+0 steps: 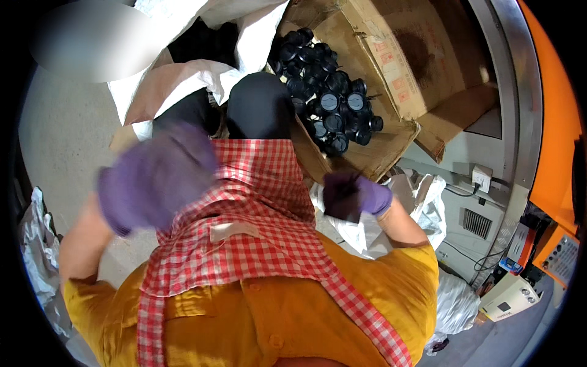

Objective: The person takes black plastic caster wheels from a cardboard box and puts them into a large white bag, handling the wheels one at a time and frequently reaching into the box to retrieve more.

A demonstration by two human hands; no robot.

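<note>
My left hand (156,177), in a purple glove, is over the left side of my red checked apron (244,244). Motion smears its fingers, so what it holds, if anything, does not show. On the right, my right hand (359,194) is held just below the near edge of an open cardboard box (385,147). Its purple glove is dark at the fingers, which look curled together around something I cannot make out. Inside the box lies a heap of black round plastic caps (330,101), several with flat grey-black faces.
Beyond my knees an open white sack (260,30) holds dark pieces. White plastic bags (431,211) lie below the box. At the right stand a grey machine cabinet (474,214) with a socket and cables, an orange panel (550,122) and a cream box-shaped device (510,298).
</note>
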